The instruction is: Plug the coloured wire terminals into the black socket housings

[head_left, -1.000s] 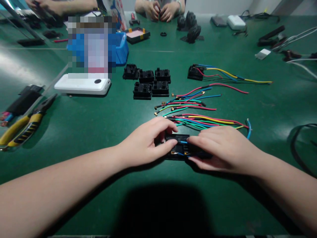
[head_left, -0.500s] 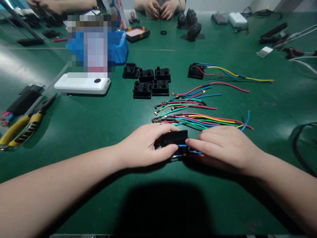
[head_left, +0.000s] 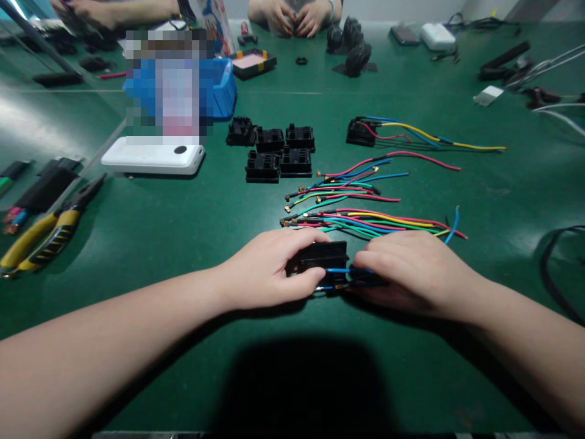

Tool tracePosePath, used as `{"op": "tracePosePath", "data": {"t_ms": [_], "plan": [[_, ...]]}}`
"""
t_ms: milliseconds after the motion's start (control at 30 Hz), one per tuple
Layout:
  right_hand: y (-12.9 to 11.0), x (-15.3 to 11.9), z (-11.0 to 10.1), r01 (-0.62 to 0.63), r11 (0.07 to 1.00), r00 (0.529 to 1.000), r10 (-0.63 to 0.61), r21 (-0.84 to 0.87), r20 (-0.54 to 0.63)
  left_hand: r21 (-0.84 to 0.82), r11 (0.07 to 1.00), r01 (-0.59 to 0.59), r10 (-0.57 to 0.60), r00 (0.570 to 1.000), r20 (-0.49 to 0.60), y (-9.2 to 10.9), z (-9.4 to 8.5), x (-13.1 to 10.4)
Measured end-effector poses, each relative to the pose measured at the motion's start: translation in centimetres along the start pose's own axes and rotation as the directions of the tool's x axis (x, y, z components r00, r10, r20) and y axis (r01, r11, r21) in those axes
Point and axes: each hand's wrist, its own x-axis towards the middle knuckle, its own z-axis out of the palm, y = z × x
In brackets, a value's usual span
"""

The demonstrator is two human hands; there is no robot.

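Observation:
My left hand (head_left: 274,268) grips a black plastic housing (head_left: 324,253) from its left side, thumb in front and fingers behind. Blue wires (head_left: 337,270) run from the housing toward the right. My right hand (head_left: 411,268) is closed on these wires just right of the housing, its lower fingers partly hidden. Behind both hands lies a bundle of coloured wires (head_left: 388,219) with small metal terminals at the left ends. Several black housings (head_left: 262,164) stand grouped farther back, and one wired housing (head_left: 361,132) sits to their right.
Yellow-black pliers (head_left: 59,228) and black-sleeved cables (head_left: 46,186) lie at the left. A white power bank (head_left: 153,157) is near a blue bin (head_left: 223,88). Another person's hands (head_left: 297,18) are at the far edge. A black cable (head_left: 548,274) curves at the right.
My right fingers have moved slightly right, off the housing's edge, and more of the blue wire shows. My left hand has hardly moved. The view has shifted slightly.

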Motion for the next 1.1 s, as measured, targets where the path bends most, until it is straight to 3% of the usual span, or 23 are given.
{"op": "tracePosePath", "data": {"t_ms": [267,600,867,1100], "plan": [[-0.1,0.1,0.05,0.046,0.999,0.998,-0.045,0.027,-0.036,0.023,0.994,-0.11,0.11,0.994,0.01,-0.18,-0.04,-0.16],[-0.05,0.1,0.09,0.034,0.999,0.999,-0.033,0.031,-0.039,0.041,0.999,-0.031,0.03,0.999,0.029,0.03,-0.14,-0.21],[-0.01,0.05,0.12,0.012,0.999,1.0,-0.011,0.046,-0.024,0.062,0.997,-0.053,0.051,0.998,0.029,-0.13,-0.02,0.02],[0.08,0.13,0.13,0.046,0.998,0.999,-0.046,0.039,0.008,0.022,0.989,-0.145,0.144,0.989,0.042,-0.15,-0.19,-0.17]]}}
